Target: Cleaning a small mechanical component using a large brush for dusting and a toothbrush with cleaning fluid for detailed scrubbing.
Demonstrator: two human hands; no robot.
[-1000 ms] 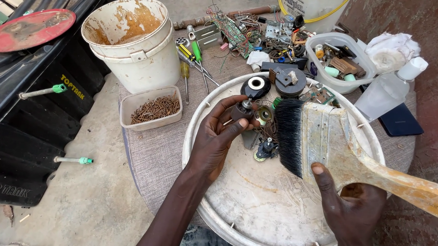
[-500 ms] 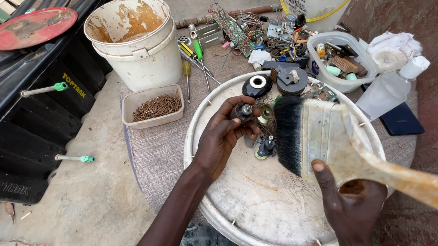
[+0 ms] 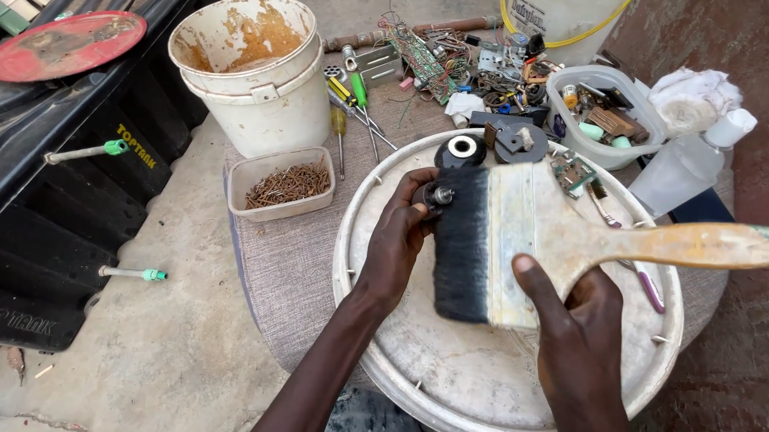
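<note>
My left hand [image 3: 398, 239] grips a small dark round metal part [image 3: 436, 196] with a shiny stub at its middle, held just above the round white lid [image 3: 447, 371]. My right hand [image 3: 581, 334] holds a wide paintbrush [image 3: 520, 246] by its worn wooden handle. The brush's black bristles [image 3: 462, 244] lie against the small part and hide whatever is under them. A black ring-shaped part [image 3: 462, 148] rests on the lid's far edge.
A stained white bucket [image 3: 249, 71] and a tray of rusty screws [image 3: 282, 184] stand at the left. Screwdrivers [image 3: 354, 113], circuit boards [image 3: 424, 55] and a tub of parts [image 3: 605, 117] crowd the back. A plastic bottle [image 3: 689, 163] lies at the right, a black tank [image 3: 53, 187] far left.
My left hand has lifted the small round part off the lid. My right hand has swung the brush left, so the bristles now cover the part and the pieces beside it.
</note>
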